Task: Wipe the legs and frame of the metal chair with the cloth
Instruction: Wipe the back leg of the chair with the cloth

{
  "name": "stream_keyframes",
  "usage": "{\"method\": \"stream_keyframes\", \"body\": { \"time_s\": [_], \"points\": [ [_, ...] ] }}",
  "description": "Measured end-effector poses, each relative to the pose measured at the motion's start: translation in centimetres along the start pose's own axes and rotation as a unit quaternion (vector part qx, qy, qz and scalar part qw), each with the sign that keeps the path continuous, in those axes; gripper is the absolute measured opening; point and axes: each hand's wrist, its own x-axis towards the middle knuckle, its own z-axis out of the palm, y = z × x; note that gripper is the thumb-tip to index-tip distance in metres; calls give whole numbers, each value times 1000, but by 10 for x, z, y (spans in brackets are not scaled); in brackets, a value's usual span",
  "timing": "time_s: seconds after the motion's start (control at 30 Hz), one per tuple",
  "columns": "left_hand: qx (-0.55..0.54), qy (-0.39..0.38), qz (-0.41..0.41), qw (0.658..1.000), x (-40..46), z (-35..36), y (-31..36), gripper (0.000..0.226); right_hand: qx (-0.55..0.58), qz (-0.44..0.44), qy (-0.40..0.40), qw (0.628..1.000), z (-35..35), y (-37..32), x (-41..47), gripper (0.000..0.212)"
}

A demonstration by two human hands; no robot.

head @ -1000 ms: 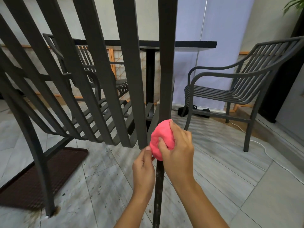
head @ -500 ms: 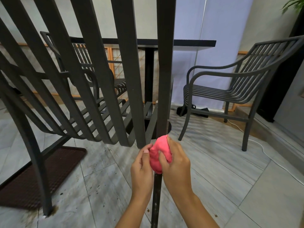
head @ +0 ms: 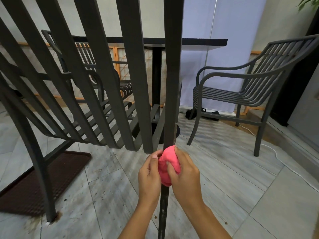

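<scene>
A dark grey metal chair (head: 107,94) fills the left and centre, seen from behind through its slatted back. Its rear right leg (head: 171,80) runs straight down the middle of the view. A pink cloth (head: 166,163) is wrapped around that leg just below seat height. My right hand (head: 186,171) grips the cloth from the right, thumb across its front. My left hand (head: 149,171) presses the cloth from the left, fingers curled round the leg. Below the hands the leg (head: 163,213) looks scuffed and dusty.
A second grey metal armchair (head: 245,94) stands at the right, a third (head: 86,66) beyond a black pedestal table (head: 203,42). A dark brown mat (head: 41,180) lies on the grey tiled floor at left. A white cable (head: 283,163) trails along the floor at right.
Both hands and the pink cloth have slid down the chair's rear leg, from about seat level to just below it.
</scene>
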Motion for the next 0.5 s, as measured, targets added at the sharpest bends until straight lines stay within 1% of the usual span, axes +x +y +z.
{"method": "stream_keyframes", "body": {
  "time_s": [0.1,0.2,0.4,0.5],
  "points": [
    [-5,-7,-2,1000,0,-1,0,34,-1,7,-14,1000,-4,1,-4,48],
    [-15,-16,0,1000,-1,-2,2,34,-6,-1,-5,1000,-8,0,-12,48],
    [-9,-21,8,1000,1,-4,0,35,-45,-50,27,997,-11,-2,-19,44],
    [-8,-12,5,1000,3,-5,-3,32,-66,-105,56,991,-7,-5,-15,44]
  ]
}}
